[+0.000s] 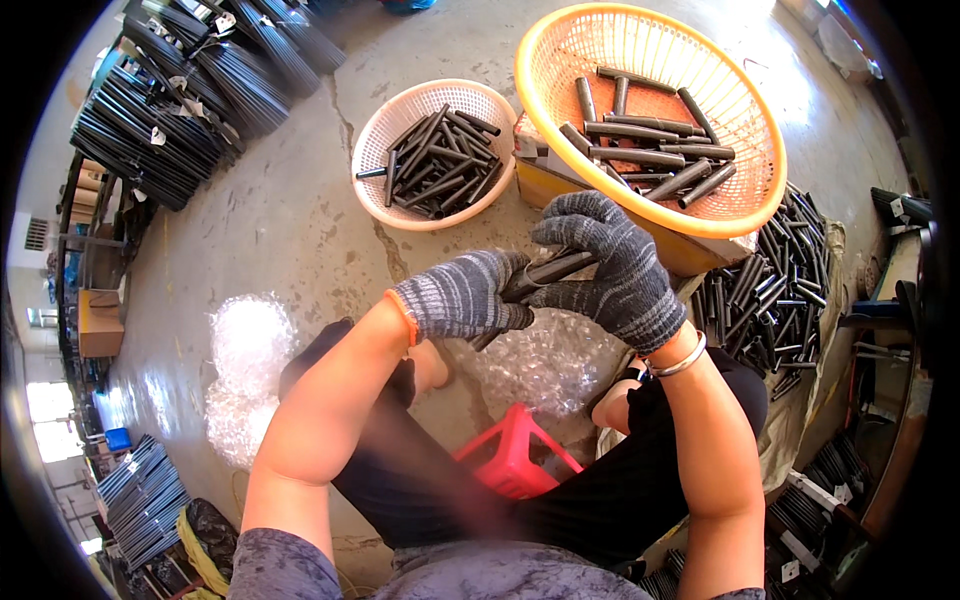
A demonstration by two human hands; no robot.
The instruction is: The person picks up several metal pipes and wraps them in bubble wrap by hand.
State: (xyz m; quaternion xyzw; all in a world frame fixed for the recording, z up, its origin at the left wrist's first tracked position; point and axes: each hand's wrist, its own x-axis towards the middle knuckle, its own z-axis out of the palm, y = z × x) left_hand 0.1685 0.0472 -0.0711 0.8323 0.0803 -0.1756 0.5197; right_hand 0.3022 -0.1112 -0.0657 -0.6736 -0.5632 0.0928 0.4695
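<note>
In the centre of the frame, the left gloved hand has its fingers closed around a black tube, and the right gloved hand pinches it with thumb and curled fingers. Similar tubes lie in the orange basket, upper right.

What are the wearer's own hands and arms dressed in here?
The left hand wears a dark knit glove with light grey stripes and an orange cuff. The right hand has a matching striped glove, with a shiny silver-coloured bangle at the wrist. Both forearms are bare; the left upper arm shows a short, mottled dark-grey fabric sleeve.
</note>
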